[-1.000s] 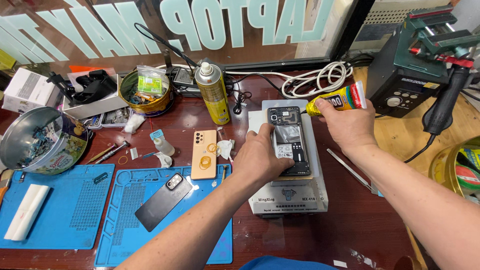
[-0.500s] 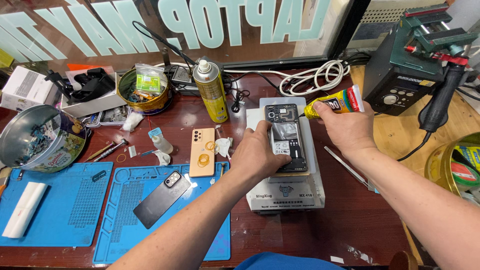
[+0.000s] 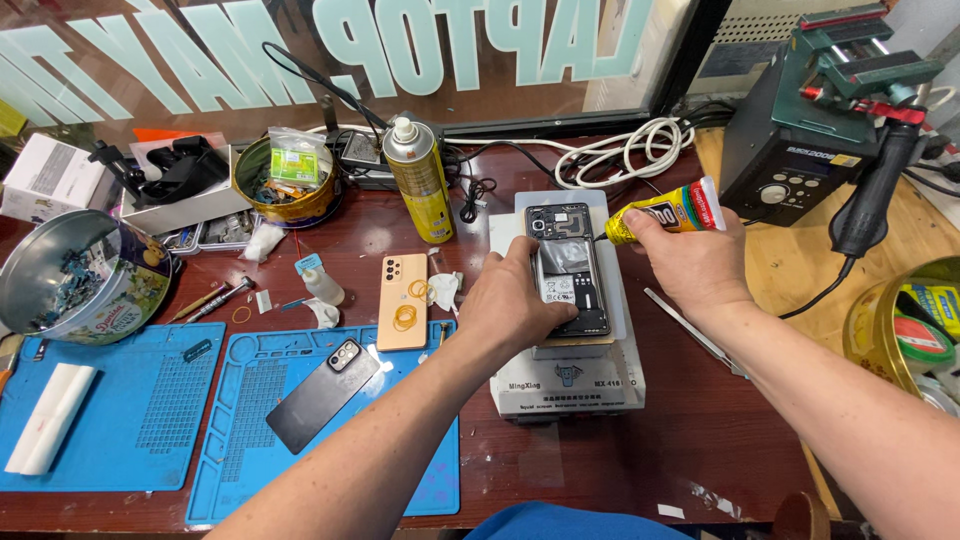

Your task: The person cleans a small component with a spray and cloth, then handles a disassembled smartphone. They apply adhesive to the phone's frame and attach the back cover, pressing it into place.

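Glue tube in right hand, left hand steadying opened phone

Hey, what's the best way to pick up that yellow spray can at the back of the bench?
Take the yellow spray can around its mid-body, coming from the front. It stands upright, so a sideways wrap suits its round wall. The white nozzle on top is too small for a grip, and cables crowd its right and rear.

The left hand is laid flat, fingers spread; the right hand is closed in a pinching grip
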